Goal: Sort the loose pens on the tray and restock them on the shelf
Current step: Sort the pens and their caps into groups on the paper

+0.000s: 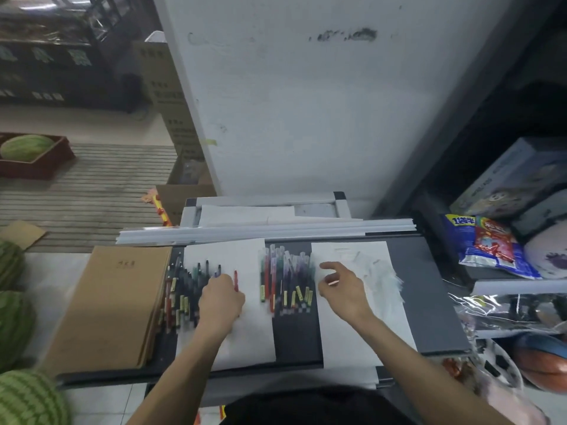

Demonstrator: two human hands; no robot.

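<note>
Tray: we see a dark grey tray [429, 302] lying flat in front of us, with two white sheets and two heaps of pens on it.
Left sheet: a white sheet of paper [245, 332] covers the left middle of the tray.
Right sheet: a second white sheet [371, 329] lies to the right, with a bare grey strip between the two.
Dark pens: a heap of dark-barrelled pens [184, 289] lies at the left sheet's left edge, tips pointing away from us.
Mixed pens: a heap of clear, purple, red and green pens [288, 280] lies on the grey strip between the sheets.
Red pen: a single red pen [236, 279] lies on the left sheet, just beside our left hand.
Left hand: our left hand [221, 299] rests knuckles up on the right edge of the dark pens, fingers bent downward; we cannot tell whether it grips anything.
Right hand: our right hand [343, 289] hovers over the right sheet, just beside the mixed pens, fingers spread apart and holding nothing.
Shelf: a shelf [521, 289] stands at the right, carrying snack bags [491, 246].
Cardboard: a stack of brown cardboard [113, 302] lies on the tray's left end, touching the dark pens.
Floor: striped watermelons [12, 317] sit at the far left.
</note>
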